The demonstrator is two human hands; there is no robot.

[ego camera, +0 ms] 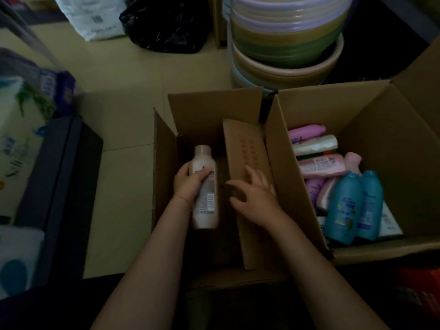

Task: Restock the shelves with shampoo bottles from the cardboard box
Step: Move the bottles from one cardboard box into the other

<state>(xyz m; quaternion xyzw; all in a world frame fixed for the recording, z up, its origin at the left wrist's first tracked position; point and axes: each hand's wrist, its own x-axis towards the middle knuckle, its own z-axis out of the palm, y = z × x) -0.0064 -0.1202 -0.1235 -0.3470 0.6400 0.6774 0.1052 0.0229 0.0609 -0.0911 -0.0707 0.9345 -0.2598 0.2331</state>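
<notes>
An open cardboard box (pixel 209 108) stands on the floor in front of me, its inside dark. My left hand (pixel 188 182) grips a pale pink shampoo bottle (pixel 206 201) above the box, cap pointing away from me, barcode label facing up. My right hand (pixel 256 198) rests with spread fingers on the box's right inner flap (pixel 245 144). To the right, a second, larger cardboard box (pixel 371 129) holds two blue bottles (pixel 357 206) and several pink and purple bottles (pixel 319 148) lying on one another.
A stack of plastic basins (pixel 285 44) stands behind the boxes. A black bag (pixel 166 22) and a white sack (pixel 92 17) lie at the back. Packs of paper goods (pixel 21 129) and a dark box (pixel 64 186) line the left. The floor is tiled.
</notes>
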